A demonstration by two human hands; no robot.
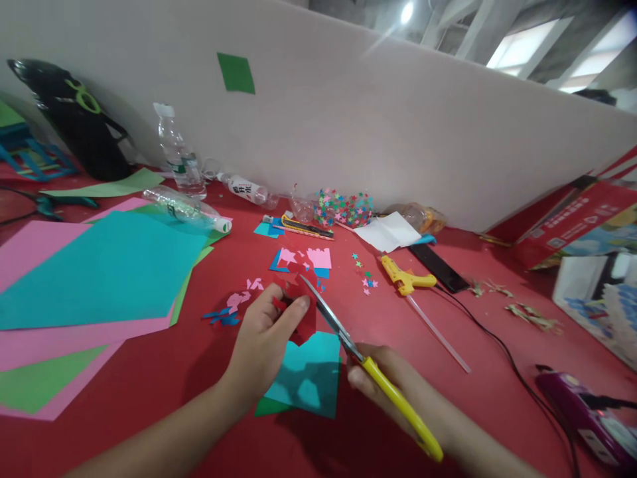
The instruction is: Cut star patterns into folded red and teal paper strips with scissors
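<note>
In the lower middle of the frame, the left hand [263, 332] pinches a red paper piece [304, 318]. The right hand [393, 385] grips yellow scissors [368, 368], blades touching it, above a teal sheet [311, 378].

One head-worn camera looks forward and down across the red bench [164, 372], close above it. A white partition [348, 119] closes the far side.

Print on the lying bottle's label [245, 190] and the red box [572, 222] is too blurred to read.
</note>
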